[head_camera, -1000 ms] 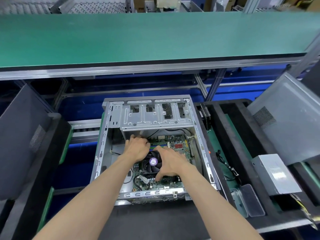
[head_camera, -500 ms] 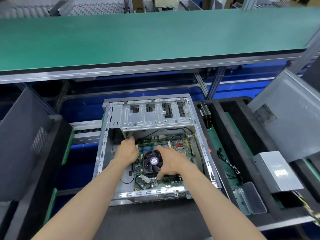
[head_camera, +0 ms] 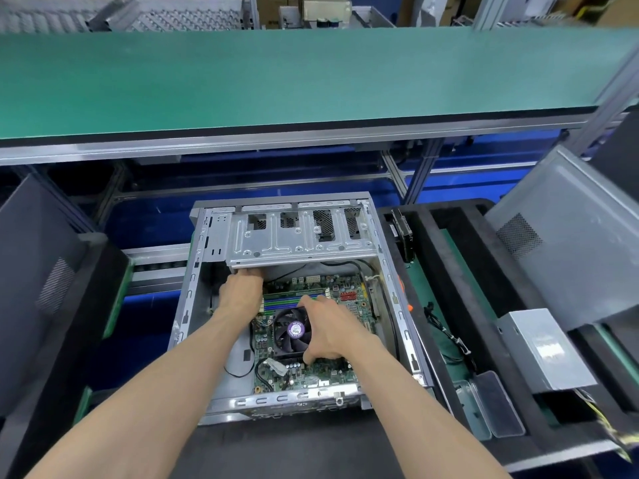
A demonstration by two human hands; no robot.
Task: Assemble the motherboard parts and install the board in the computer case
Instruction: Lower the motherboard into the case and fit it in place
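Computer case (head_camera: pixel 193 305): open, lying on the black work surface, drive cage (head_camera: pixel 301 242) along its far edge.
Motherboard (head_camera: pixel 345 369): inside the case, toward its right wall.
Left hand (head_camera: pixel 240 293): at the board's far-left corner; fingers hidden under the cage, grip cannot be told.
Right hand (head_camera: pixel 332 331): thumb and fingers curled around the CPU fan (head_camera: pixel 292 331).
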